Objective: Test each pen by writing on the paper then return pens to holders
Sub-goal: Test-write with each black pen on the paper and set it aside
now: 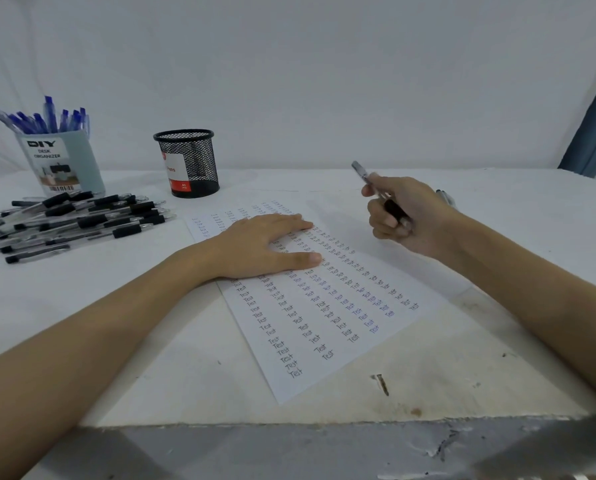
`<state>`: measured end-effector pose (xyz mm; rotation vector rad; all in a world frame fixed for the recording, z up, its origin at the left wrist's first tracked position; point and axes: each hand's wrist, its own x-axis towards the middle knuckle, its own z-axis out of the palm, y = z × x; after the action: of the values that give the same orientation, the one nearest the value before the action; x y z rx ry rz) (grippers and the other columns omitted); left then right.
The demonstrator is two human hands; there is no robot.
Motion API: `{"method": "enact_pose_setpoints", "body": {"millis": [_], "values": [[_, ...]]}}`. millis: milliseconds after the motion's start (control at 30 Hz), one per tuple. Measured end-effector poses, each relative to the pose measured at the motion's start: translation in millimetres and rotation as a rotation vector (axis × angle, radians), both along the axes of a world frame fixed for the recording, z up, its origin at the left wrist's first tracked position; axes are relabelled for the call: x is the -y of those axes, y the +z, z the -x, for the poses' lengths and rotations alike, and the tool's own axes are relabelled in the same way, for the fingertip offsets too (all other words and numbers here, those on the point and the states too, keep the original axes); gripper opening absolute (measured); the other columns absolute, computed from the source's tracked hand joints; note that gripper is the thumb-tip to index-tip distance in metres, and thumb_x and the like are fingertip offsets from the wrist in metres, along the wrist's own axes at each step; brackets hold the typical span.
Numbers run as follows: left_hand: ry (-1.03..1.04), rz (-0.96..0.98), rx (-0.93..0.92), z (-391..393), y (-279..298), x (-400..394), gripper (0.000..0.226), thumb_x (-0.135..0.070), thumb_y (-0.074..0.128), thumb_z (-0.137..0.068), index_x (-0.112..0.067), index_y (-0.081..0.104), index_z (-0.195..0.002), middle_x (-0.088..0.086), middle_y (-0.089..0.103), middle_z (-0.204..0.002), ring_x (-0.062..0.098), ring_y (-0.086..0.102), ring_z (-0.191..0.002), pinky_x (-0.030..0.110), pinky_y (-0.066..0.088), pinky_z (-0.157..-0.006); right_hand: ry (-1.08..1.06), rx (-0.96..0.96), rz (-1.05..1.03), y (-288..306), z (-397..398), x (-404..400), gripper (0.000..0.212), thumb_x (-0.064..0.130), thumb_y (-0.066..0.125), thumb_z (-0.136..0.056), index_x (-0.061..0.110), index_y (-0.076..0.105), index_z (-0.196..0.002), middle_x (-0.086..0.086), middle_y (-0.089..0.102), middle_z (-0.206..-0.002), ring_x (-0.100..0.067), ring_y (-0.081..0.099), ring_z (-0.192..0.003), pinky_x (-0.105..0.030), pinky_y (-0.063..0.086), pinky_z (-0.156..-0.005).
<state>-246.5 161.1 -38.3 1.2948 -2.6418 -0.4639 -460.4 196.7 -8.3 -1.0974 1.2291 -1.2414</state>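
A white paper (324, 327) covered with columns of the word "Test" lies in the middle of the table. My left hand (262, 247) rests flat on its upper part with straight fingers. My right hand (403, 216) is raised just right of the paper and grips a black pen (362, 169), whose far end points up and away. A pile of several black pens (75, 220) lies at the left. Behind the pile stands a pale blue holder (64, 164) full of blue pens (47, 117). A black mesh holder (189, 162) stands behind the paper.
Another pen (445, 196) shows just behind my right wrist. The white table (497, 358) has a rough front edge with a dark mark near it. A white wall rises behind, and a blue post (594, 126) stands at the far right.
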Motion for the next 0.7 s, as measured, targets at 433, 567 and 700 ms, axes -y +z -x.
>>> {"method": "enact_pose_setpoints", "body": {"millis": [433, 567, 700], "values": [[-0.004, 0.011, 0.001, -0.7, -1.9, 3.7, 0.096, -0.087, 0.032, -0.054, -0.046, 0.03, -0.141, -0.021, 0.022, -0.153, 0.0, 0.016, -0.141, 0.033, 0.011, -0.118, 0.124, 0.214, -0.063, 0.7, 8.5, -0.3, 0.03, 0.025, 0.033, -0.098, 0.007, 0.057, -0.094, 0.006, 0.03, -0.044, -0.009, 0.028, -0.037, -0.016, 0.029, -0.04], [-0.003, 0.015, 0.003, -0.3, -1.8, 3.5, 0.096, -0.087, 0.031, -0.054, -0.046, 0.03, -0.141, -0.021, 0.022, -0.153, 0.0, 0.016, -0.141, 0.032, 0.011, -0.118, 0.127, 0.146, -0.048, 3.0, 5.6, -3.2, 0.029, 0.028, 0.037, -0.101, 0.008, 0.056, -0.091, 0.007, 0.027, -0.043, -0.008, 0.026, -0.036, -0.016, 0.026, -0.04], [-0.002, 0.015, 0.001, 0.2, -1.6, 2.5, 0.097, -0.086, 0.032, -0.053, -0.045, 0.031, -0.141, -0.021, 0.022, -0.153, 0.001, 0.016, -0.141, 0.03, 0.011, -0.117, 0.062, 0.109, -0.057, 2.1, 6.9, -2.2, 0.027, 0.029, 0.04, -0.101, 0.01, 0.054, -0.087, 0.007, 0.029, -0.043, -0.008, 0.027, -0.035, -0.017, 0.027, -0.04]]}}
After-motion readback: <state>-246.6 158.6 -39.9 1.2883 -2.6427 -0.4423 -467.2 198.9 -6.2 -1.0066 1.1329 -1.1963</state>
